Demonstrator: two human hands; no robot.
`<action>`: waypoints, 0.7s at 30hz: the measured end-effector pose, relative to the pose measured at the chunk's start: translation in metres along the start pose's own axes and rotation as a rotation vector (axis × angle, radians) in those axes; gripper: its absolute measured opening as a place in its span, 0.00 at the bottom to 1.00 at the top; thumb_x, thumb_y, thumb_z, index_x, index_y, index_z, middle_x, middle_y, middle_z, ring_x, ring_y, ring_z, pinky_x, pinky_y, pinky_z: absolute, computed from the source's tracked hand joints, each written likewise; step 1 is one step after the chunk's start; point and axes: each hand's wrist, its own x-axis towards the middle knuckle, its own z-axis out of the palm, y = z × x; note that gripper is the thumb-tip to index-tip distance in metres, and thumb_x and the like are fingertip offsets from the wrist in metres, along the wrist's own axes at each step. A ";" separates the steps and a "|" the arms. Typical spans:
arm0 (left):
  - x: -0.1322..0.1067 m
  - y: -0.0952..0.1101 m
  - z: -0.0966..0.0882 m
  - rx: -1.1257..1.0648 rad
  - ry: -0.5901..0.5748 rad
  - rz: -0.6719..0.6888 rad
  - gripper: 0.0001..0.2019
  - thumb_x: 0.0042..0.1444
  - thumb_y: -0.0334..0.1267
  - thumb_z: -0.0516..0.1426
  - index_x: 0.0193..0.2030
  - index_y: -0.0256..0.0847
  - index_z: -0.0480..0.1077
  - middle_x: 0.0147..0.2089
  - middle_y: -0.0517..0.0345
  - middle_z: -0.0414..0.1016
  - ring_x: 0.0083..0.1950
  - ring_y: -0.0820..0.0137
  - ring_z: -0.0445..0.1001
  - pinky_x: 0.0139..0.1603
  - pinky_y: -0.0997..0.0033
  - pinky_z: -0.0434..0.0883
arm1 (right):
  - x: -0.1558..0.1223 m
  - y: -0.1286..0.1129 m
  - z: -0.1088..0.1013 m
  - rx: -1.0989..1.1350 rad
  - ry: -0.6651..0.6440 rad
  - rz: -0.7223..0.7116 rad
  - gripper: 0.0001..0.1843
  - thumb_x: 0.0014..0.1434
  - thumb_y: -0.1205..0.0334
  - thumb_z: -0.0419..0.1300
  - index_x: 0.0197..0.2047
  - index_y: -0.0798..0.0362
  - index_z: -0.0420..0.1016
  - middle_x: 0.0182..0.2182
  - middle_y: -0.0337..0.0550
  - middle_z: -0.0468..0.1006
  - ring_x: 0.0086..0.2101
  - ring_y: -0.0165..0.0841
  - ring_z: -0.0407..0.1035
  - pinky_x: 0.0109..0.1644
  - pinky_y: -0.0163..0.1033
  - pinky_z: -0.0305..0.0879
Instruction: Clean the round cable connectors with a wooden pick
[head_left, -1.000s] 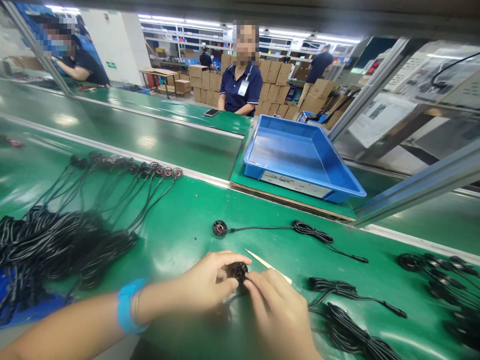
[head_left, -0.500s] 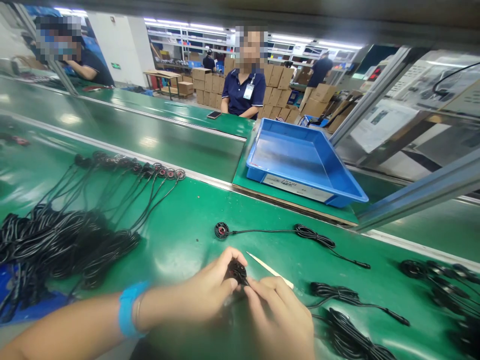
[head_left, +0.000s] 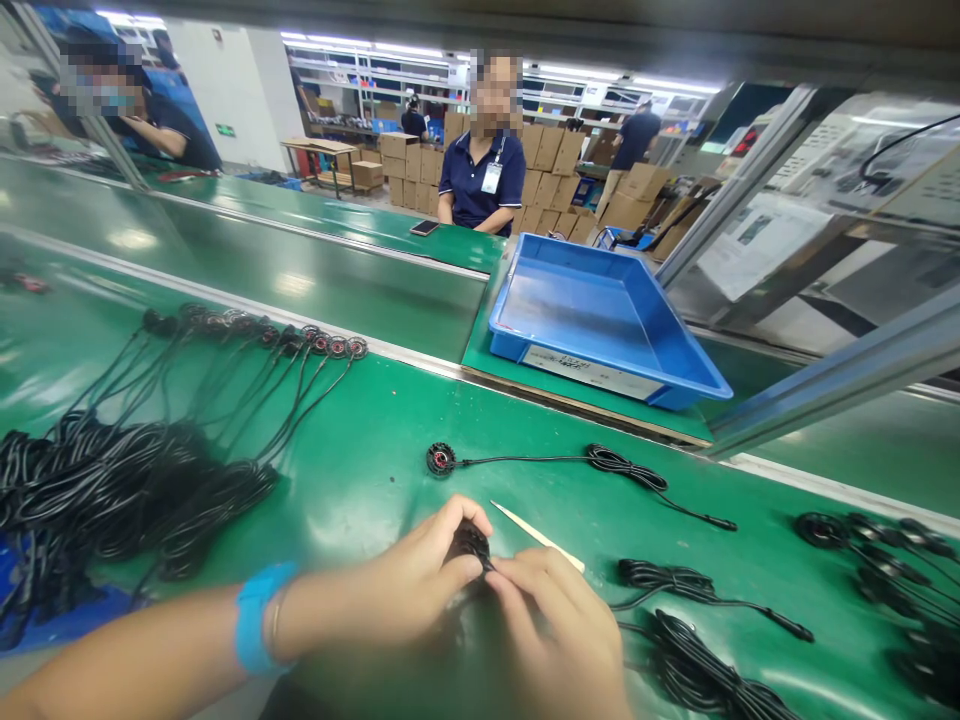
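Observation:
Between thumb and fingers, my left hand (head_left: 420, 565) grips a round black part (head_left: 471, 541) with a toothed rim, partly covered by the fingers. My right hand (head_left: 559, 610) pinches the black cable at the part's right edge, close to the left thumb. Beyond my hands lies a similar round part (head_left: 441, 459) with a red ring, its cable running right to a tied coil (head_left: 626, 468). A pale pointed stick (head_left: 536, 535) rests just past my right fingers. Two more coiled black cables (head_left: 667, 580) lie to the right of that hand.
A heap of black cables (head_left: 135, 490) with round ends covers the left of the green bench. More round parts (head_left: 821, 530) lie at the right edge. A blue tray (head_left: 600, 300) stands at the back, beside a metal post (head_left: 840, 375). One person (head_left: 484, 180) sits opposite.
The view has shifted very slightly. My left thumb has moved a little further over the round part, towards my right fingertips; both hands keep their hold.

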 end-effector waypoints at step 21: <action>-0.003 -0.016 0.013 0.135 0.132 0.310 0.05 0.65 0.31 0.46 0.44 0.44 0.58 0.42 0.57 0.62 0.43 0.67 0.64 0.46 0.65 0.66 | 0.001 -0.013 -0.001 0.265 -0.120 0.324 0.05 0.62 0.66 0.59 0.33 0.50 0.75 0.25 0.36 0.69 0.24 0.27 0.65 0.26 0.32 0.62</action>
